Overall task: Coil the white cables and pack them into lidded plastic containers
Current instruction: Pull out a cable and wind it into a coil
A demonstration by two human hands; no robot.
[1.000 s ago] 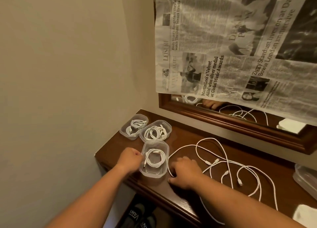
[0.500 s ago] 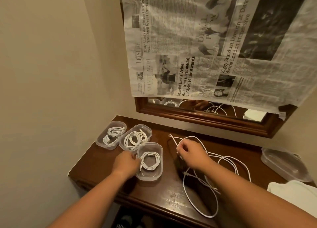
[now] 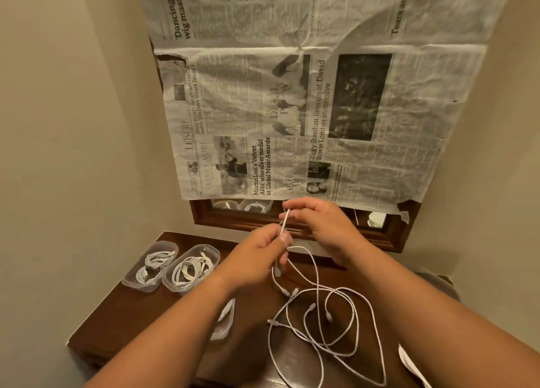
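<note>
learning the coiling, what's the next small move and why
Probably wrap a first loop: the left hand pinches the white cable near its end, the right hand is at the tip, and the rest lies loose on the table.

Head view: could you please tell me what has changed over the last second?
The left hand came off the near container and rose to pinch a cable; the right hand lifted that cable's end off the table. The two far containers stayed put, coils inside.

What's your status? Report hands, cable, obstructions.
Left hand pinches a white cable upright; right hand at its tip, grip unclear. Loose cables tangled on the table below. No obstruction seen.
</note>
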